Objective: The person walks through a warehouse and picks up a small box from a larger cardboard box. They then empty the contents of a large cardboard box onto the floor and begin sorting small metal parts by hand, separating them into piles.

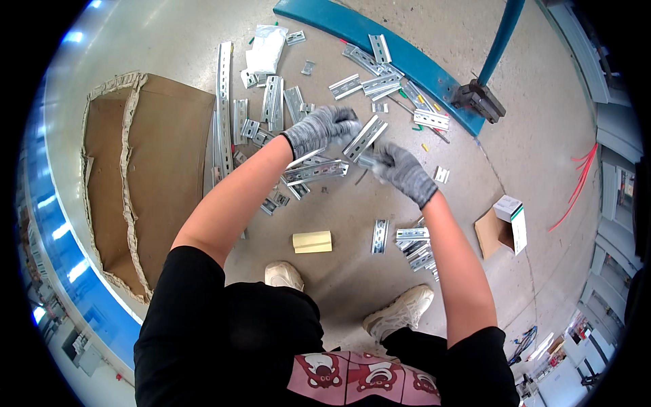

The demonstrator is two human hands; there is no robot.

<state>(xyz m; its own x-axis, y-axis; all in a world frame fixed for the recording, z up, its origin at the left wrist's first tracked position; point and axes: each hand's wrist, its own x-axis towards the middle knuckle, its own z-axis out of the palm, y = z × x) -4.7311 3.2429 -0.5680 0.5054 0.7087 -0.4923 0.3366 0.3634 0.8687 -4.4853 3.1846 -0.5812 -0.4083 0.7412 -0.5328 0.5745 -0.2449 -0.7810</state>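
Grey concrete floor (352,271) strewn with slotted metal rails (272,102).

A black short-sleeved shirt (224,325) is worn, and the forearms are left bare below the sleeves. On the lower front of the shirt a pink and red print (352,380) is seen, with cartoon bear figures set in square panels. Knitted gloves in mottled grey are worn on the left hand (322,129) and the right hand (405,173), each closed by a darker cuff at the wrist. Light, off-white sneakers (400,312) are worn on the feet.
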